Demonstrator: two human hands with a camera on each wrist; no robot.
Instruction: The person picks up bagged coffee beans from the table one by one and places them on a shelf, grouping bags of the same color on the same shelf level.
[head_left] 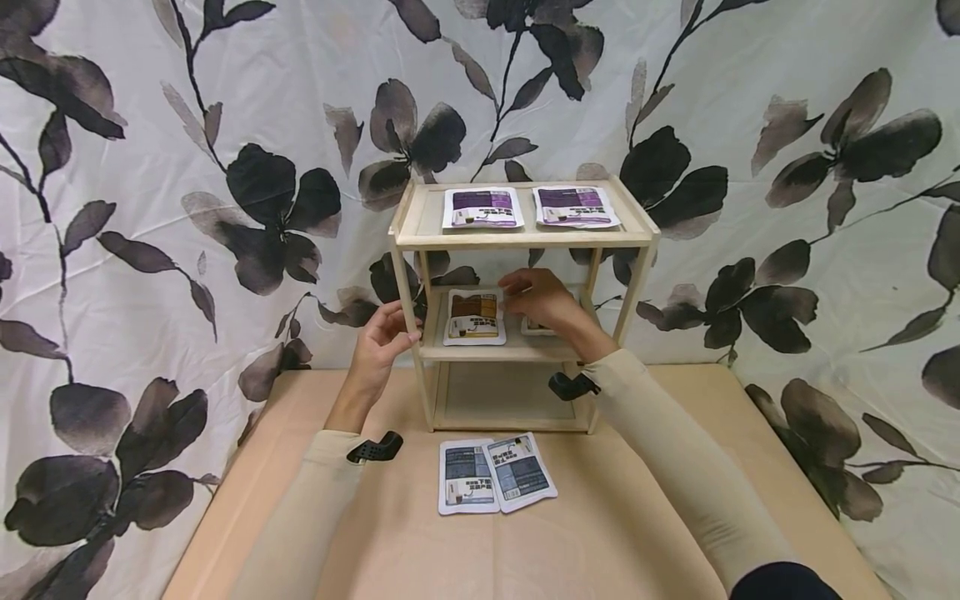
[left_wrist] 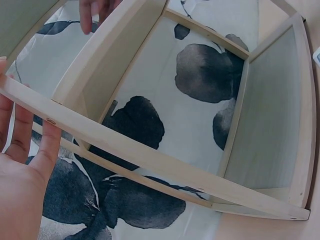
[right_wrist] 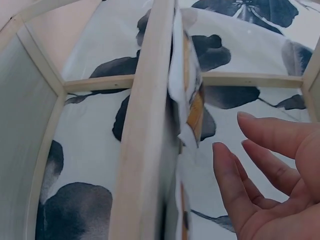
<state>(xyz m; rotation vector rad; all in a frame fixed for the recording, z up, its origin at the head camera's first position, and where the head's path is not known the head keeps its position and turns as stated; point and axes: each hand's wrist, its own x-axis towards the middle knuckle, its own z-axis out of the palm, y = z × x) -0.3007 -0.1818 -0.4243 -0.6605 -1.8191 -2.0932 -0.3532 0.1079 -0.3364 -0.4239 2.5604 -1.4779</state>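
A small wooden rack (head_left: pixel 534 353) with three levels stands in front of me. My left hand (head_left: pixel 381 344) is at its left front post (left_wrist: pixel 135 145), with the thumb on one side and fingers passing behind the wood. Over the middle shelf, my right hand (head_left: pixel 547 298) hovers with loosely bent fingers and nothing between them. A flat white-edged pouch with a brown-orange label (head_left: pixel 476 318) lies on that shelf, just left of the right fingertips. The right wrist view shows a gap between those fingertips and the pouch (right_wrist: pixel 195 112). A second pouch (head_left: pixel 537 328) is mostly hidden under the right hand.
Two purple-labelled pouches, a left one (head_left: pixel 483 208) and a right one (head_left: pixel 576 207), lie side by side on the top shelf. On the table before the rack are two blue-labelled pouches, one (head_left: pixel 467 477) slightly overlapped by the other (head_left: pixel 521 472). A floral cloth (head_left: pixel 300 100) hangs behind.
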